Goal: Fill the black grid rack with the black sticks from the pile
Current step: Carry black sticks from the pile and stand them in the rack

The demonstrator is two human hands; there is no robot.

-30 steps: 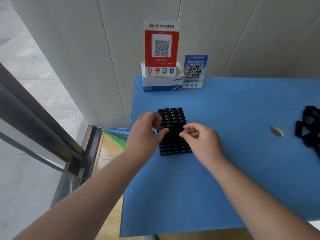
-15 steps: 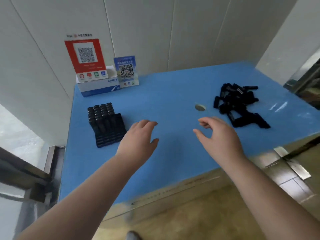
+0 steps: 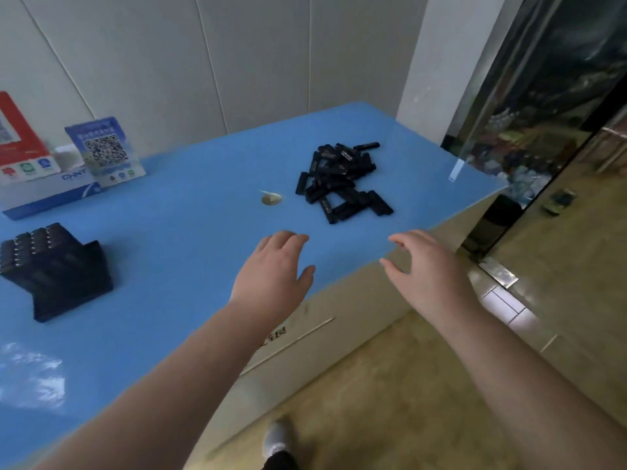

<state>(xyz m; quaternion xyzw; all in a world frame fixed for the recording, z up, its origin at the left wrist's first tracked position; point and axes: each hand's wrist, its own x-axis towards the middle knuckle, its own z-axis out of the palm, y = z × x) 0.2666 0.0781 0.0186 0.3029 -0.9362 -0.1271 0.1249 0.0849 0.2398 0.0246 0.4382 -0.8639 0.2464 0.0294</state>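
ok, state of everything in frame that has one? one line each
left hand: open, empty, over the table
right hand: open, empty, at the table's front edge
grid rack: partly filled, far rows hold sticks, near slots bare
stick pile: loose heap, untouched
blue QR sign: standing upright

The counter (image 3: 190, 212) has a smooth blue top with a soft sheen, catching pale glare at its near left; the sticks (image 3: 341, 179) in the pile look like matt black plastic, some with small white print; the rack (image 3: 73, 286) is the same dull black; the blue sign (image 3: 103, 150) looks glossy, as printed card; the floor (image 3: 407, 385) is polished stone-like tile; the wall (image 3: 258, 56) is smooth and matt.
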